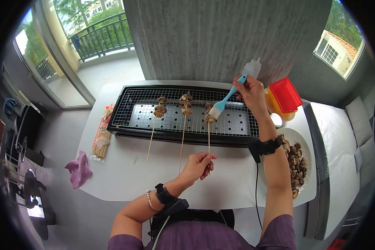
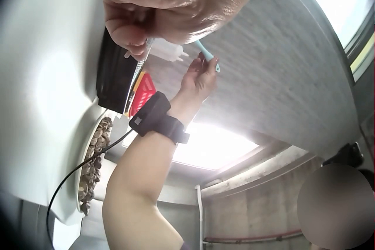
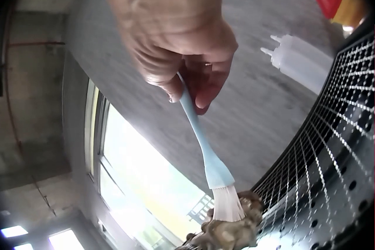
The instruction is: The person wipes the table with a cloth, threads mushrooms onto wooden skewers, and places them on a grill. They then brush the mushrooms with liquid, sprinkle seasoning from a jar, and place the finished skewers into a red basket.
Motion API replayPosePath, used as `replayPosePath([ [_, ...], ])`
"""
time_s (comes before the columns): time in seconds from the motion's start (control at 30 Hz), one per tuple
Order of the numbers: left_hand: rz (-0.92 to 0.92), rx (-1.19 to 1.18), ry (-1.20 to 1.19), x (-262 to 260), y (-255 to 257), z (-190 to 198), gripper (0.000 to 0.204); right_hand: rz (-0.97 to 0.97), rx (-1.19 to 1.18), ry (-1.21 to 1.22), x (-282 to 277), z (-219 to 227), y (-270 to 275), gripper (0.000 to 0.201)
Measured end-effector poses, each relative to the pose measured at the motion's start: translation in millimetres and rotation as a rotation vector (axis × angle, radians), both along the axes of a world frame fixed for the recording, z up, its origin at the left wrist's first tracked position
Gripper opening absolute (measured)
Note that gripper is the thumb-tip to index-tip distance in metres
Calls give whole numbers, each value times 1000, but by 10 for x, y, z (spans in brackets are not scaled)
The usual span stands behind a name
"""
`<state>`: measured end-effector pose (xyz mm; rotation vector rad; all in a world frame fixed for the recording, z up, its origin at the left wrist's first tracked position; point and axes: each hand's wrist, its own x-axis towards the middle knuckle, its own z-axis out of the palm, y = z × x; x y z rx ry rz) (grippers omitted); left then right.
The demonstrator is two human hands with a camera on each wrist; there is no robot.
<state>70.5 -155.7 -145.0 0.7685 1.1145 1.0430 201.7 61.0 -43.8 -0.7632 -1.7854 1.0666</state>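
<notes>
In the head view my right hand [image 1: 251, 93] grips the handle of a light blue basting brush [image 1: 226, 100]. Its pale bristles [image 3: 227, 204] press on the mushrooms [image 3: 234, 229] of the rightmost skewer, as the right wrist view shows. My left hand [image 1: 197, 166] pinches the lower end of that wooden skewer [image 1: 209, 143], whose mushrooms lie over the grill's wire mesh. Two more mushroom skewers lie to the left, one in the middle [image 1: 184, 129] and one farther left [image 1: 154, 135], their sticks reaching past the front edge of the black grill [image 1: 154, 133].
Right of the grill, a plate [image 1: 310, 146] holds a heap of mushrooms [image 1: 296, 166]. Red [image 1: 285, 95] and yellow baskets stand behind it, with a squeeze bottle [image 1: 252, 68] by the wall. At left lie a packet of skewers [image 1: 102, 137] and a purple cloth [image 1: 79, 170]. A cable hangs from my right wrist.
</notes>
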Motion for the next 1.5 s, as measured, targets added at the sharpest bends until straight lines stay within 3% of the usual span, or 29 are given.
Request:
replayPosePath([
  [0.07,10,2,-14,-6,-1,-8,27,-237,135,21,8,2,85,12],
  [0.1,9,4,-15,-13,4,-4,27,-238,137,20,21,-9,99,12],
  [0.2,9,19,-15,-29,1,-6,26,-148,114,195,-18,24,-11,11],
  [0.27,7,20,-7,-27,8,-26,26,118,-85,114,-64,20,-78,12],
  [0.4,20,13,-16,-34,1,-41,25,-121,68,157,-73,-101,123,12],
  [0.53,27,6,-27,-39,4,-36,24,-98,40,221,-127,-27,23,12],
  [0.63,21,3,-15,-30,5,-54,24,39,-10,134,-145,-65,21,12],
  [0.7,26,7,-6,-39,0,-54,24,-210,156,87,-127,-88,110,15],
  [0.8,41,11,-16,-44,-1,-58,24,-120,125,257,-148,21,-20,13],
  [0.83,44,22,-6,-43,2,-66,24,-121,124,255,-142,14,-21,13],
  [0.9,41,31,6,-34,2,-70,23,104,5,102,-118,-17,-28,13],
  [0.93,58,55,8,-31,6,-60,23,102,6,103,-97,-20,-12,13],
  [1.0,82,79,10,-36,9,-48,23,-200,150,108,-62,-28,38,12],
  [1.13,113,87,18,-41,26,-18,22,-183,163,191,-20,50,-37,11],
  [1.2,100,81,26,-26,29,-10,22,11,5,152,-30,47,-79,11],
  [1.3,101,71,9,-1,25,-3,23,22,32,91,-25,-42,-4,11],
  [1.43,109,76,17,-7,15,-21,24,-166,138,181,-4,-19,29,10],
  [1.5,106,81,14,3,21,-30,24,15,33,201,-19,29,-77,10],
])
